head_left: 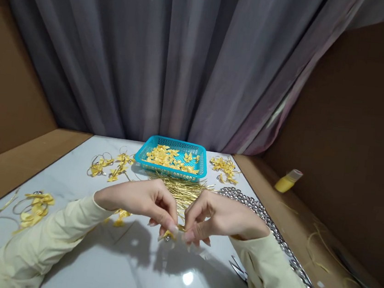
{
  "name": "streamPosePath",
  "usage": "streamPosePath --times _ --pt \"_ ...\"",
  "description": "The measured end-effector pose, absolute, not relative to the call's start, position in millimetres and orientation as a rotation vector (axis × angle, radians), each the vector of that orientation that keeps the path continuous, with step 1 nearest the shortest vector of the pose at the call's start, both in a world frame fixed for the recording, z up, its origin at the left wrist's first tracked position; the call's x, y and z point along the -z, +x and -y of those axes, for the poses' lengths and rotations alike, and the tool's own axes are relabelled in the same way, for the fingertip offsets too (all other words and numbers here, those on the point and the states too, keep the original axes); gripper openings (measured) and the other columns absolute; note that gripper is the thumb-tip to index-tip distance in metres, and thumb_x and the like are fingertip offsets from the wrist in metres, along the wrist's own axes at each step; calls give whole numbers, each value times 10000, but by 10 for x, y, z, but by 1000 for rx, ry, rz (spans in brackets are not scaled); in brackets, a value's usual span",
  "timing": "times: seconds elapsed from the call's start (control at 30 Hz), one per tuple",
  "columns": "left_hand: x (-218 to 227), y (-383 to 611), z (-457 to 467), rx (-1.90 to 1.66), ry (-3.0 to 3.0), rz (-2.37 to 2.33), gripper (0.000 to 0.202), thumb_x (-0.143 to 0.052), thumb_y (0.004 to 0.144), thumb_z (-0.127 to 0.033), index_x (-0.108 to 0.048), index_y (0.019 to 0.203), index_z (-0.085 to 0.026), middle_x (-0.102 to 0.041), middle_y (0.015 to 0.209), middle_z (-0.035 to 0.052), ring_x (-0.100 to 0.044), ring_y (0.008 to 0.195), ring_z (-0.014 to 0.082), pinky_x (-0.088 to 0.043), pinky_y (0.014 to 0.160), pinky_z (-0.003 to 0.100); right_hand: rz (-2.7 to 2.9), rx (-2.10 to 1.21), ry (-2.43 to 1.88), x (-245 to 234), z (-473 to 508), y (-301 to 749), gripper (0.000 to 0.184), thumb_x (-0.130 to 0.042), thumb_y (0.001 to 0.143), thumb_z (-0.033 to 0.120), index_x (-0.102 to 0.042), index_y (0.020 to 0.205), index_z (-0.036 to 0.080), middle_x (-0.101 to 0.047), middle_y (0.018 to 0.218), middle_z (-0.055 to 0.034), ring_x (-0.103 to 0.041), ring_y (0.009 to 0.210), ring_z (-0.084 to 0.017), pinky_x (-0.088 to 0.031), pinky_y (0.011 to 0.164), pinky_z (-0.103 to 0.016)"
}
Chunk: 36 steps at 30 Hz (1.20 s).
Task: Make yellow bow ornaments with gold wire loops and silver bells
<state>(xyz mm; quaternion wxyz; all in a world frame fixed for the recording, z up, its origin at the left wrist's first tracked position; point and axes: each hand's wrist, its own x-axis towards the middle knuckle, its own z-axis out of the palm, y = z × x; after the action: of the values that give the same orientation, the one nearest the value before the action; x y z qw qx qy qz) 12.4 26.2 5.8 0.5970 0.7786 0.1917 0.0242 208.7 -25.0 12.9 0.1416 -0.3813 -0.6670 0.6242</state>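
My left hand (149, 201) pinches a yellow flower (168, 236); my right hand (217, 214) grips a gold strand (181, 229). Both hover above the desk (118, 269).

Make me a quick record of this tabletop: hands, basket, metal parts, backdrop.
Left hand: pinching a small yellow fabric flower with silvery centre
Right hand: pinched beside it; anything held is too small to tell
Basket: turquoise, rectangular, perforated plastic; holds glossy yellow flower pieces
Between basket and hands: thin gold metallic strands
Metal parts: round silvery rings at right; slender silvery tool partly hidden by pale yellow right sleeve
Backdrop: grey-purple fabric curtain
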Motion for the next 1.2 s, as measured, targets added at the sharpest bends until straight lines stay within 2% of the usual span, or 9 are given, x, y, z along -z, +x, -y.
streamPosePath --times 0.17,0.37,0.83,1.2 --pt "1 123 -284 -36 1867 -425 158 -675 755 -308 -739 801 -171 -627 556 2 -452 475 65 -369 455 151 1973 -1783 -1125 -113 238 2084 180 -547 573 81 -714 633 115 -609 532 11 -480 425 -51 -378 405 -155" --pt "-2 110 -279 -23 1889 -398 184 -656 775 -312 -746 872 -184 -651 599 25 -488 511 81 -392 484 160 1976 -1763 -1143 -101 228 2092 148 -578 588 130 -716 634 106 -560 464 20 -462 415 -56 -357 405 -163" --pt "-32 131 -227 -21 1889 -471 153 -641 787 -267 -748 838 -171 -633 589 17 -475 494 70 -395 484 154 2022 -1734 -1169 -104 218 2080 162 -544 574 132 -699 615 106 -585 514 6 -488 434 -64 -368 407 -165" --pt "-28 120 -228 -34 1905 -464 192 -622 801 -304 -741 874 -173 -627 603 18 -474 499 70 -402 496 156 2047 -1789 -1129 -93 206 2083 168 -538 600 107 -704 628 103 -569 504 13 -467 433 -56 -337 391 -151"
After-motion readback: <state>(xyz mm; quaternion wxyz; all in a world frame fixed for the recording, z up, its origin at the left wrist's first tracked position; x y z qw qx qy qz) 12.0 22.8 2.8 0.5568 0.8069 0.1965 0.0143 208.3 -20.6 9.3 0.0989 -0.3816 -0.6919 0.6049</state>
